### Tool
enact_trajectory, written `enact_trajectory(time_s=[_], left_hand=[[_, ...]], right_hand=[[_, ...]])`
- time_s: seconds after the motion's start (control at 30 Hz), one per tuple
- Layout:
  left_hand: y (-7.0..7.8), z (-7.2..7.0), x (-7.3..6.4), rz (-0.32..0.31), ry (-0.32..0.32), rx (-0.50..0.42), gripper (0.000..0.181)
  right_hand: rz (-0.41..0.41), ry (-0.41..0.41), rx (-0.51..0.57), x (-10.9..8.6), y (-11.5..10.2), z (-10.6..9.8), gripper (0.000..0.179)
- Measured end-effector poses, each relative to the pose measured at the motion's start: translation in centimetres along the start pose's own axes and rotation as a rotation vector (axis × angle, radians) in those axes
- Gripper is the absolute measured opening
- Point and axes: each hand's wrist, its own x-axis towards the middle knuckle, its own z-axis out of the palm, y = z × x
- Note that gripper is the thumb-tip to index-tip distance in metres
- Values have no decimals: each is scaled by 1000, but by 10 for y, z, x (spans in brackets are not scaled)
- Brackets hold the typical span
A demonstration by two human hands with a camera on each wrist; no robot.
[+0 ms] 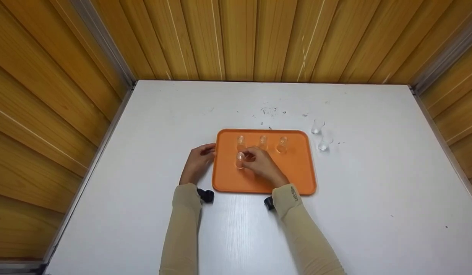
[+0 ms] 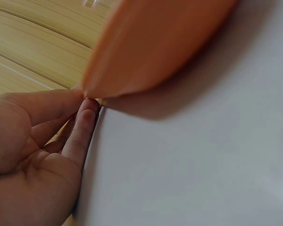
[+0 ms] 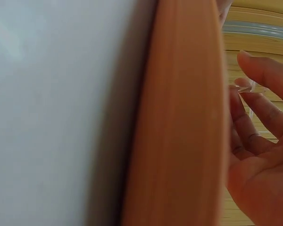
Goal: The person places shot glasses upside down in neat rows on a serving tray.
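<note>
At far left, the wood-patterned side wall [image 1: 41, 114] bordered the white tabletop [image 1: 373, 172]. The left sleeve [image 1: 180, 233], tan in colour, led up to the left hand [image 1: 199, 162], with a black wrist device [image 1: 206, 196] on its inner side. The left hand lay at the left edge of the orange tray [image 1: 228, 183]; in the left wrist view its fingertips converged, closely spaced, and pinched the rim.

On the tray, towards the left, the front glass [image 1: 239, 163], small and clear, was held between the thumb and forefinger of the right hand [image 1: 261, 164], both curled about it. Whether its lower end touched the tray could not be told; in the right wrist view it was largely hidden. Just behind it was the left rear glass [image 1: 240, 143]. Next in that row came the middle rear glass [image 1: 263, 141], its lower part covered by the right hand, and then the right rear glass [image 1: 282, 145].

The right sleeve [image 1: 308, 236] extended towards the lower right. Beyond the tray's right edge, two further glasses [image 1: 324, 144] stood near each other on the tabletop, apart from the tray.
</note>
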Motion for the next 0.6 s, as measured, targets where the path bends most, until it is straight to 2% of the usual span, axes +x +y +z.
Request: enact_trajectory(time_s=[0.37,0.6], left_hand=[[-1,0,0,2,4,-14,35],[-1,1,1,-10,9,-20,34]], right_hand=[[-30,2,9,-1,-1,-1,31],[-18,-3,13,-4,-4,-8,37]])
